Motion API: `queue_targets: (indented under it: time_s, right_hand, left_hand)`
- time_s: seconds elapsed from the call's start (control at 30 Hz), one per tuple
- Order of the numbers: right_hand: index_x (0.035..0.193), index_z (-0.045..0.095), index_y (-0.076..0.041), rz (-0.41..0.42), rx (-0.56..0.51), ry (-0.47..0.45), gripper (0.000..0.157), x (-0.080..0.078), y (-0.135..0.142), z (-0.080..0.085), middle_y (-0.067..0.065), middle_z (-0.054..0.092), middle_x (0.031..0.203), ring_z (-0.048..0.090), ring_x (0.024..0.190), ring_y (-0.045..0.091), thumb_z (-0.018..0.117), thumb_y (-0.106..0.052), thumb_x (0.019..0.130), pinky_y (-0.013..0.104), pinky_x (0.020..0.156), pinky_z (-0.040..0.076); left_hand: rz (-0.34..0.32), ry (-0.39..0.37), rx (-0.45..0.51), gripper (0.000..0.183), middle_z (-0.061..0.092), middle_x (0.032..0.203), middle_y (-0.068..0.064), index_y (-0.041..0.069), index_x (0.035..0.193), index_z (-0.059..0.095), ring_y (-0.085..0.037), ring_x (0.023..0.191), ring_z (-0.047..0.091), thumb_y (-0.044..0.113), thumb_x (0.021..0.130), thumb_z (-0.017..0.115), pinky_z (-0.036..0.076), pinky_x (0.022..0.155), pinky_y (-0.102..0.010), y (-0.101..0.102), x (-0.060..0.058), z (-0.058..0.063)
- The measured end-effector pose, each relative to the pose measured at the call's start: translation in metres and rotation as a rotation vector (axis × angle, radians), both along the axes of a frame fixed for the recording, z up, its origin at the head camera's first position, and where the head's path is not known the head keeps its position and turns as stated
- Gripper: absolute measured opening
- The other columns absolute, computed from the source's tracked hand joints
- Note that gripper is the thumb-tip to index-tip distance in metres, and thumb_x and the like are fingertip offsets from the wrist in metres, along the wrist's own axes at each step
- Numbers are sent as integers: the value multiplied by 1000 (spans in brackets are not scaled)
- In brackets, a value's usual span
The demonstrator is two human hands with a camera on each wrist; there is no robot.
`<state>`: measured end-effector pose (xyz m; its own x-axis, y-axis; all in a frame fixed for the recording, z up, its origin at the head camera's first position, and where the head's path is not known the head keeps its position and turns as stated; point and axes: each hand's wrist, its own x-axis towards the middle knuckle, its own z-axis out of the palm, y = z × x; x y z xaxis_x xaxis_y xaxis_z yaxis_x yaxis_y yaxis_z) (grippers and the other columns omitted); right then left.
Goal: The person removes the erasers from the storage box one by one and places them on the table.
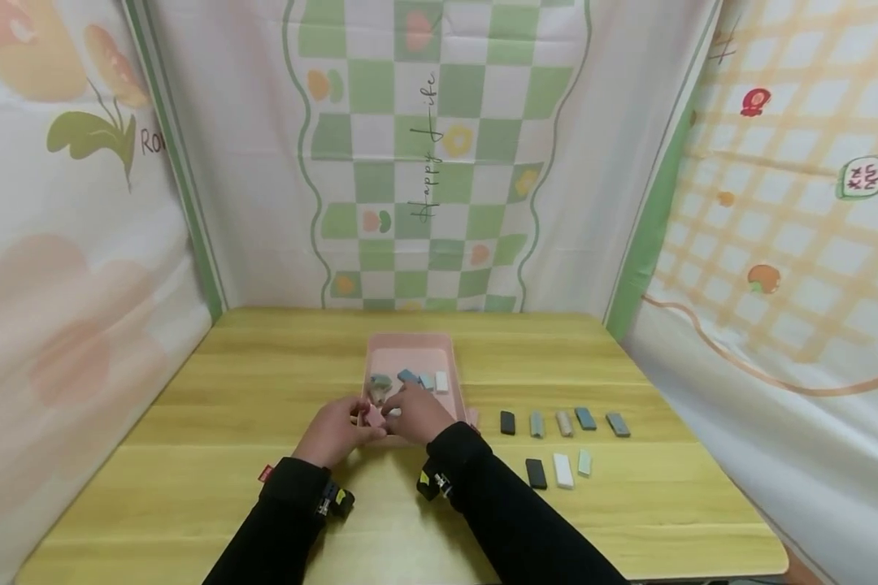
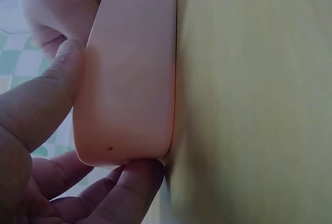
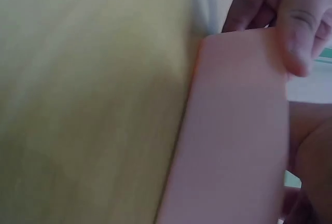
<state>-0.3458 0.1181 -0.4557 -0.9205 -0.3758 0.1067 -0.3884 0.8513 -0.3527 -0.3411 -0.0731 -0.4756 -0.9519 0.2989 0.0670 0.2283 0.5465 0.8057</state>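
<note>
In the head view my left hand (image 1: 336, 432) is at the near left corner of a pink tray (image 1: 410, 340). The left wrist view shows its thumb on the tray's rim and its fingers bent round the corner. A small pink piece (image 1: 375, 417) shows between the two hands. My right hand (image 1: 419, 413) reaches over the near rim into the tray, its fingertips mostly hidden; whether they pinch anything does not show. Inside the tray lie a white block (image 1: 441, 382), a blue block (image 1: 408, 376), a light blue block (image 1: 427, 382) and a greyish piece (image 1: 380, 382).
Right of the tray, small blocks form two rough rows on the wooden table (image 1: 263, 366). Among them are a black block (image 1: 508, 422), a blue block (image 1: 585, 418), a white block (image 1: 563, 470) and a pale green block (image 1: 584, 463). Patterned curtains (image 1: 439, 162) surround the table.
</note>
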Motion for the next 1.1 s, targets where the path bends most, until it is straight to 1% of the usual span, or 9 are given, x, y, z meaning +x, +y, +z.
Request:
queue_targets:
  time_s: [0.1, 0.2, 0.3, 0.4, 0.53, 0.63, 0.77, 0.87, 1.1]
  right_hand:
    - [139, 70, -20, 39, 62, 31, 37, -1, -2, 1, 6, 70, 139, 54, 143, 31, 74, -25, 103, 41, 109, 52]
    - [145, 65, -25, 127, 166, 98, 41, -7, -8, 0, 2, 67, 142, 61, 133, 24, 70, -28, 105, 36, 109, 51]
    - [127, 74, -25, 194, 202, 138, 23, -17, -13, -2, -3, 71, 122, 66, 110, 15, 71, -24, 104, 27, 97, 53]
    - [102, 74, -22, 189, 156, 98, 5, -25, -14, -8, -7, 66, 94, 58, 82, 9, 73, -16, 101, 21, 76, 47]
    - [83, 64, -15, 120, 23, 35, 19, -22, -4, -9, -4, 49, 72, 40, 63, 9, 74, -8, 97, 23, 63, 35]
    - [100, 74, -11, 78, -40, 84, 6, -11, 11, -2, -1, 55, 81, 43, 70, 9, 74, -6, 96, 23, 65, 37]
    - [118, 75, -5, 10, -80, 207, 22, -3, 39, 9, 7, 64, 106, 57, 88, 16, 76, -8, 96, 29, 76, 48]
    - [115, 74, 1, -83, -105, 245, 23, -4, 69, 15, 15, 68, 114, 66, 100, 29, 79, -8, 94, 41, 85, 56]
    - [122, 74, 5, -322, -36, 189, 33, -20, 146, 22, 22, 74, 123, 69, 118, 42, 80, -2, 91, 54, 103, 54]
  left_hand:
    - [-7, -1, 8, 36, 73, 121, -6, 13, 118, 72, -29, 116, 67, 32, 91, 87, 56, 90, -45, 0, -1, 0]
    - [-3, -2, 29, 35, 73, 121, -5, 15, 119, 73, -28, 116, 67, 32, 91, 86, 56, 91, -45, -2, 0, -2]
    - [10, -1, 35, 33, 73, 120, -4, 16, 117, 72, -27, 115, 67, 31, 91, 86, 56, 89, -43, -5, 0, -5]
    - [24, -2, 26, 40, 73, 123, -7, 13, 121, 73, -29, 113, 68, 31, 89, 88, 57, 87, -43, -5, 0, -6]
    - [21, -7, 18, 46, 74, 125, -9, 12, 125, 73, -29, 113, 69, 32, 87, 90, 58, 87, -45, -2, 0, -4]
    - [13, -11, 19, 46, 74, 123, -9, 12, 124, 73, -28, 111, 69, 32, 87, 90, 57, 87, -46, -1, 1, -2]
    - [25, -17, 7, 51, 74, 121, -9, 9, 126, 72, -29, 110, 69, 32, 85, 91, 57, 87, -47, -2, 6, -2]
    - [37, -29, 2, 55, 75, 120, -10, 7, 127, 72, -28, 107, 69, 32, 83, 92, 57, 85, -47, -3, 8, -4]
    - [36, -40, 23, 66, 73, 126, -12, 5, 136, 68, -29, 111, 69, 35, 84, 92, 57, 88, -48, 2, 5, -3]
